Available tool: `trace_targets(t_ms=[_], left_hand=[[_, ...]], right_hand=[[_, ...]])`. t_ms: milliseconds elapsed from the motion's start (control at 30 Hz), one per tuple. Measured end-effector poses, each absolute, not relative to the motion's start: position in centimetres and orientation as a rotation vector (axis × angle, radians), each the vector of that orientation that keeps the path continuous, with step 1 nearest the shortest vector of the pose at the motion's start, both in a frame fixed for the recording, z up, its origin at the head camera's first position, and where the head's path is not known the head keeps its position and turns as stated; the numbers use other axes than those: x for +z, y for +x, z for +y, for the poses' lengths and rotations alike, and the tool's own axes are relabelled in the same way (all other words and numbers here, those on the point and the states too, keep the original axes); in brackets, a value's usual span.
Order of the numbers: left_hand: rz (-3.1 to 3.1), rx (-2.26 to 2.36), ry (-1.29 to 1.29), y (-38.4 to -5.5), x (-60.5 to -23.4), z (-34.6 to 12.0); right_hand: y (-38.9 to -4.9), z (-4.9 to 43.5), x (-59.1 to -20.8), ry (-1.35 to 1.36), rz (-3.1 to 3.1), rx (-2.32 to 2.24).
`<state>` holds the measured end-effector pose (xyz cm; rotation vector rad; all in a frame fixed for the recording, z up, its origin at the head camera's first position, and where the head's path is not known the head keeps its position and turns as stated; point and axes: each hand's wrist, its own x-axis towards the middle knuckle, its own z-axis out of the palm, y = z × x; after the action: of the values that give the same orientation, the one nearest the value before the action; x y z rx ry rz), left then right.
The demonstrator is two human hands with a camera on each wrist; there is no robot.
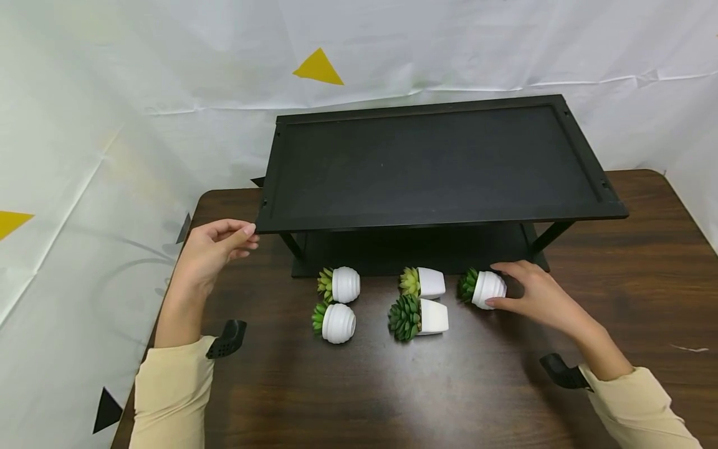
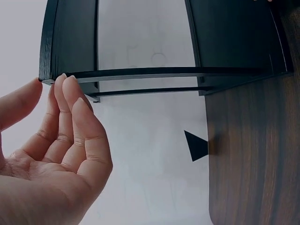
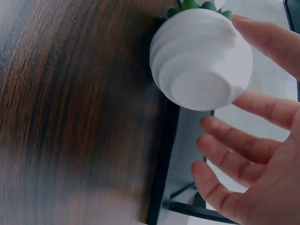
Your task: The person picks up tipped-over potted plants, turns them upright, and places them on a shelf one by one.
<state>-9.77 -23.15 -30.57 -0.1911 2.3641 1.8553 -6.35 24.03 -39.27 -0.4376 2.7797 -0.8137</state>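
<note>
No text, label, brand or number can be read. A faint mark on the base of the white pot [image 3: 201, 56] at the right hand [image 1: 533, 297] is too small to make out. Plain yellow triangles [image 1: 318, 67] and black triangles [image 1: 106, 411] stand on the white sheeting [image 1: 449, 37].

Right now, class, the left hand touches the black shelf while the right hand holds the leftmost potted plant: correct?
Not leftmost: the head view shows the right hand holding the rightmost potted plant; the left hand touches the black shelf.
</note>
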Motion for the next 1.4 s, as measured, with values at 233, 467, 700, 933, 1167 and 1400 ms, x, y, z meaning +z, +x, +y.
trace_targets(t_ms=[233,467,700,933,1167,1400], left_hand=[[2.342,1.872,-0.198,-9.8,-30.6,-23.2],[2.317,1.888,-0.201,-9.9,-30.5,-23.3],[2.311,1.902,-0.195,-10.0,-30.6,-23.2],[2.312,1.903,-0.190,-9.9,-30.6,-23.2],[2.309,1.902,-0.204,-9.9,-30.6,-23.1],[2.311,1.886,-0.208,-9.9,-30.7,-23.1]], right_hand=[[-6.7,23.8,-39.9,-0.458,2.794,-0.788],[-7.0,23.7,-40.2,-0.466,2.749,-0.849],[-7.2,23.8,-40.2,-0.458,2.713,-0.888],[-7.2,24.1,-40.2,-0.374,2.706,-0.904],[-7.1,24.6,-40.3,-0.349,2.687,-0.910],[-6.8,25.3,-40.2,-0.337,2.638,-0.929]])
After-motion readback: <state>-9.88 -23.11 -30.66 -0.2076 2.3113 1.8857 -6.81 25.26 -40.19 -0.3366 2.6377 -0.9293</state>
